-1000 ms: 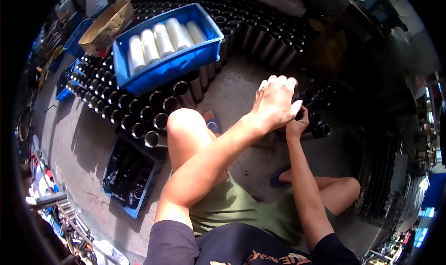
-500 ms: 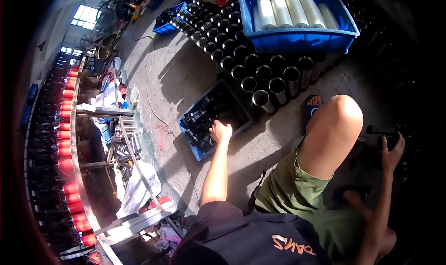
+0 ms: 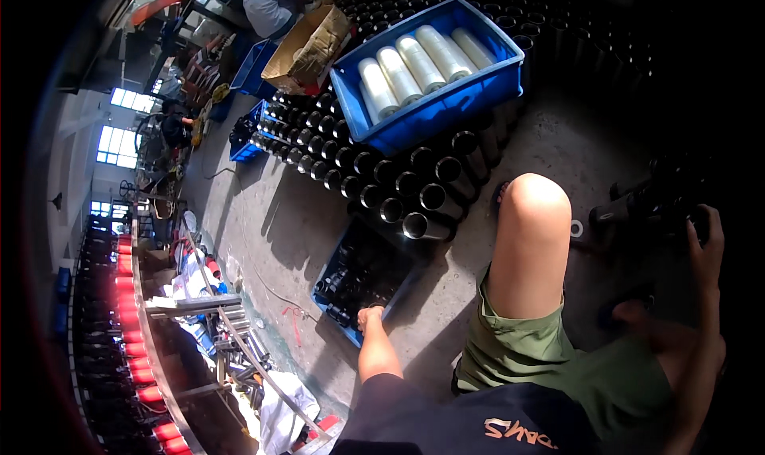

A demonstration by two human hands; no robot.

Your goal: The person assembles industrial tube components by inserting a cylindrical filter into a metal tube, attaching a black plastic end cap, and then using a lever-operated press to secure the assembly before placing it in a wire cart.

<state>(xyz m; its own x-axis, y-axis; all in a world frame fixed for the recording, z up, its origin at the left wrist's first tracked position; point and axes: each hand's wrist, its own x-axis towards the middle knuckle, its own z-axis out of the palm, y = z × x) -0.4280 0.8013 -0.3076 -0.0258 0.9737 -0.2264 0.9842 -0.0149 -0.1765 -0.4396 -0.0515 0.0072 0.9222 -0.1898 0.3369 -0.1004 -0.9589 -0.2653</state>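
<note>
My left hand [image 3: 369, 318] reaches down into a blue crate [image 3: 341, 334] on the floor. Its fingers are curled in among black plastic-looking parts [image 3: 341, 284], and what they grip is hidden. Out to the right, in deep shadow, my right hand [image 3: 706, 244] has its thumb and fingers curved round the end of a dark cylindrical part [image 3: 617, 209]. The far end of that part catches some light. A small pale ring [image 3: 576, 229] lies between my bent knee and the dark part.
Rows of upright black tubes [image 3: 390, 208] stand beyond the crate. A larger blue crate of wrapped white rolls [image 3: 398, 71] rests above them. A cardboard box [image 3: 307, 50] and a person [image 3: 271, 7] are farther back. A metal rack [image 3: 195, 305] with red cylinders [image 3: 127, 296] runs along the left.
The view has swung, so the scene sits lower and a person and cardboard box have come in. My left hand's fingers, spread before, are now curled among the black parts. The pale ring now shows.
</note>
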